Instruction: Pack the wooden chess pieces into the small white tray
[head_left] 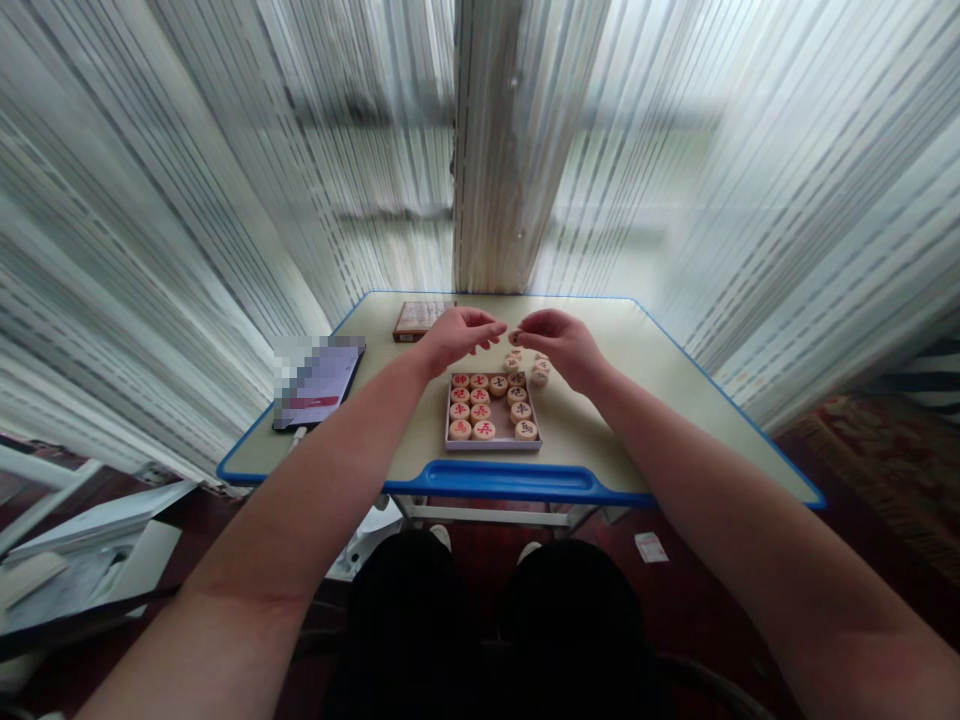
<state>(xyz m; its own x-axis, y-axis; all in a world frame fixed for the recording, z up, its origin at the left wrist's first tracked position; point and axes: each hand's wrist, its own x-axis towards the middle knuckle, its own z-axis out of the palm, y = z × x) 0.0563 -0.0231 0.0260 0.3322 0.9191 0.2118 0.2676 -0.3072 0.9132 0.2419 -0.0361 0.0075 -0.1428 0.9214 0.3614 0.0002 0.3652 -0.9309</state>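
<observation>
A shallow open box (493, 447) stands near the table's front edge. Round wooden pieces with red characters (480, 397) fill its left part, and ones with dark characters (521, 411) line its right side; the inner right part shows bare floor. Beyond the box, my right hand (559, 340) pinches a round wooden piece (515, 338) between its fingertips. Just left of that piece is my left hand (465, 336), fingers apart and holding nothing. Several loose pieces (541, 376) lie below my right hand, behind the box's right side.
A flat patterned box (420, 318) lies at the back left of the table (660, 400). At the left edge rests a tablet (322, 385), partly pixelated. A blue tray groove (510, 478) runs along the front edge. Curtains hang behind the table.
</observation>
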